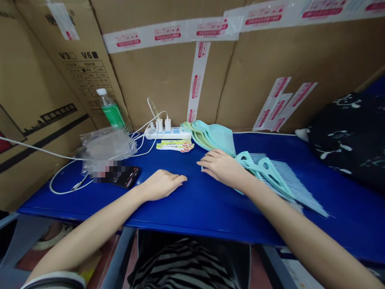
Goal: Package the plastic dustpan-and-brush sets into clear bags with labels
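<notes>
Right hand [221, 166]: palm down, fingers spread loosely, resting flat on the blue table [210, 204], touching the nearest teal brush [270, 172] handle; grasping nothing. Left hand [161, 184]: palm down, fingers loosely curled, lying empty on the table, forearm extended. Stacked dustpans [215, 138] just beyond the right hand; phone [126, 176] near the left.

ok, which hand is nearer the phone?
Left. The left hand rests palm-down on the blue table just right of the phone, not touching it. The right hand lies farther right, by the stacked dustpans.
</notes>
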`<state>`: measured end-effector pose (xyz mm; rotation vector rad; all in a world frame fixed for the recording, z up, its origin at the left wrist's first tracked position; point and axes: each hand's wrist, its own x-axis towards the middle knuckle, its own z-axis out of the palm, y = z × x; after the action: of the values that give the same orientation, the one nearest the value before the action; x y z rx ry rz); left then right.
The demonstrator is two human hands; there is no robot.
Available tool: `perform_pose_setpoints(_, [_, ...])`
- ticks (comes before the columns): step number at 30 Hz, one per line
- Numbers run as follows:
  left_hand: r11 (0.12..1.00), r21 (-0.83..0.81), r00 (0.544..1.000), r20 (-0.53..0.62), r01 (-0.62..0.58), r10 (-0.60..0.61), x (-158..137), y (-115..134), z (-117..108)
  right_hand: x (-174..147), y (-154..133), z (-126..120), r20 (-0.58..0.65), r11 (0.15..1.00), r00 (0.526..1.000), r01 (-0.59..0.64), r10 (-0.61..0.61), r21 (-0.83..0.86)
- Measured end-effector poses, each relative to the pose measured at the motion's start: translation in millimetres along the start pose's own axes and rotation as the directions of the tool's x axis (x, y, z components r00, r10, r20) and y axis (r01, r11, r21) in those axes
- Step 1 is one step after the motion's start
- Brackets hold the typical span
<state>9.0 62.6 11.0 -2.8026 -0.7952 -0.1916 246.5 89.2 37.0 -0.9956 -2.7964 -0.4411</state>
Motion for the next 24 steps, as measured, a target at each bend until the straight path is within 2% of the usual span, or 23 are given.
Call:
perform_pose_setpoints(3, [1.000,-0.020,1.000,0.009,-0.008,0.008,-1,-3,-1,-6,0,7,0.026,1.000,0.999,-0.018,0.019,-0.018])
perform_pose_setpoints(8, [0.999,-0.035,1.000,0.017,-0.008,0.009,-1,-3,-1,-7,-2,5,0.071,0.999,0.997,-0.026,0.029,-0.039])
perform_pose_setpoints(15, [0.999,-0.045,1.000,0.009,-0.009,0.009,-2,-4,-2,-6,-7,4,0.057,0.996,0.997,-0.056,0.060,-0.063])
perform_pose_setpoints(21, [0.997,-0.058,0.998,0.035,0.045,-0.043,-1,-1,-6,-2,-20,-1,0.004,0.998,1.000,0.008,-0.008,-0.057])
perform_pose_setpoints(24, [0.998,-0.058,0.999,0.049,0.021,-0.018,-2,0,-8,1,-29,-6,0.050,0.998,0.998,0.031,-0.029,-0.046])
